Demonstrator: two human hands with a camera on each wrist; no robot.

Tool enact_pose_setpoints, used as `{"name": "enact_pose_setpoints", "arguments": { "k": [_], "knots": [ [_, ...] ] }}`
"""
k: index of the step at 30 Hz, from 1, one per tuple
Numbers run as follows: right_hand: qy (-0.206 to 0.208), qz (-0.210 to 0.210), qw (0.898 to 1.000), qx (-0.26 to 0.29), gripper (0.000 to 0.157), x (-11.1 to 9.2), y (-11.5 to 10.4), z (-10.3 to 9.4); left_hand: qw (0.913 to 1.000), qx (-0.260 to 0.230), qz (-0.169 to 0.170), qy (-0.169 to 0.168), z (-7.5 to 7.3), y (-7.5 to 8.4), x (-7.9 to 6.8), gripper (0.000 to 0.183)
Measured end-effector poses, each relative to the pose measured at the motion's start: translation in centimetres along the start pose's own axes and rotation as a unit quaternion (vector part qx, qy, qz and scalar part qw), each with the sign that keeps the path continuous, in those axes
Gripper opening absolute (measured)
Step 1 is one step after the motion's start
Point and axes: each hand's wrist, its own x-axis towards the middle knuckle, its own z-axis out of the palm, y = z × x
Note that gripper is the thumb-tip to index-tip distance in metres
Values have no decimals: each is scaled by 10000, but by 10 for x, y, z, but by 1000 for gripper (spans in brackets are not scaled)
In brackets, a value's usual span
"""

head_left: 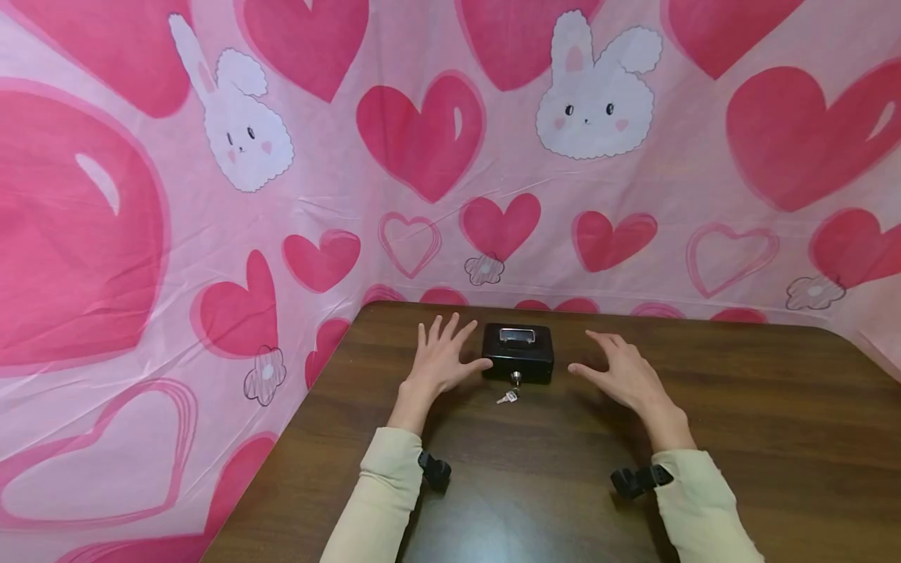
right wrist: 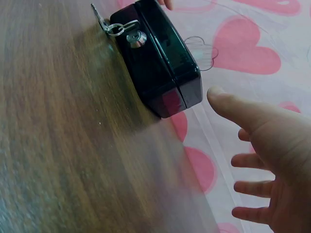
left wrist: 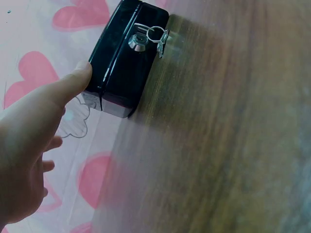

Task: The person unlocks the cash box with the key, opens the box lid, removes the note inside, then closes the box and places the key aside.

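Observation:
A small black cash box (head_left: pixel 518 356) with a silver carry handle (head_left: pixel 517 335) on its lid stands on the wooden table. Its lid is down. A key sits in the front lock (left wrist: pixel 138 41), and a ring with a second key (head_left: pixel 508 397) hangs from it. To the left of the box is my left hand (head_left: pixel 439 361), fingers spread, thumb tip right at the box's left side. My right hand (head_left: pixel 626 374) hovers off the right side with fingers apart; a gap shows between its thumb and the box in the right wrist view. Neither hand holds anything.
The brown wooden table (head_left: pixel 760 422) reaches back to a pink cloth (head_left: pixel 415 47) printed with hearts and rabbits, which hangs behind it and along the left. Each wrist wears a black camera on a strap, over light sleeves (head_left: pixel 383 485).

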Motion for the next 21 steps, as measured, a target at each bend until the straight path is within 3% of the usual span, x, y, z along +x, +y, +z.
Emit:
{"name": "enact_pose_setpoints", "arguments": {
  "k": [7, 14, 21],
  "knots": [
    [246, -181, 9992, 245, 72, 2, -4, 2, 9988, -456, 122, -97, 0, 0, 1, 81],
    [512, -336, 9957, 697, 49, 3, -9, 5, 9973, -607, 401, -43, -1, 3, 1, 74],
    [574, -489, 9933, 873, 40, 5, -14, 9, 9964, -627, 563, 43, -2, 3, 2, 69]
  ]
}}
